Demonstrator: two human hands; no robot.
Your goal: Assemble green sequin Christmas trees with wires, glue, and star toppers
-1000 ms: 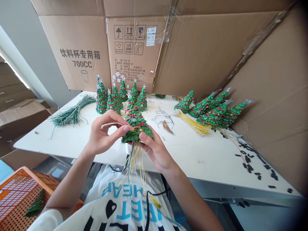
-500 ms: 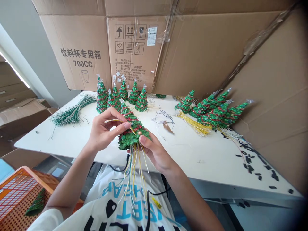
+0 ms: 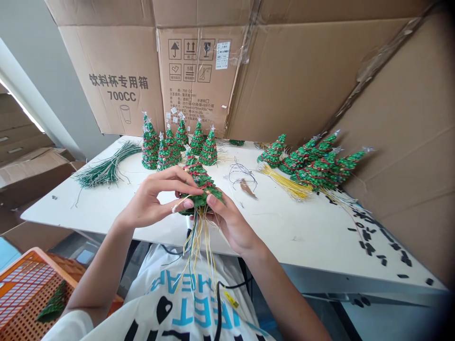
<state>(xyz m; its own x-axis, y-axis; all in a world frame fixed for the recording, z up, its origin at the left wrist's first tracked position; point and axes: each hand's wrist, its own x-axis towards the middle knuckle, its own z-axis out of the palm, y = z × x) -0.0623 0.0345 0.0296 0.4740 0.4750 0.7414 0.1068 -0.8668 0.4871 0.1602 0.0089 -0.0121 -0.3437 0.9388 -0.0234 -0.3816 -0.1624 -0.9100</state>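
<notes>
Tightly closed around a green miniature Christmas tree above a white table — left hand and right hand, fingers curled, right thumb pressed to the boughs. Loose wires hanging at 6 o'clock, a yellow strand apparently pinched by left fingertips; more trees at 12 o'clock.

A white desk carries six small green Christmas trees standing upright in a cluster along its back edge. More trees lie on their sides toward the right, tips pointing away, with a bundle of yellow wires just beside them. A bundle of green wires lies at the left. Near the middle sit a loose tangle of thin dark wire and a brown scrap. Small black pieces are scattered along the right edge.
</notes>
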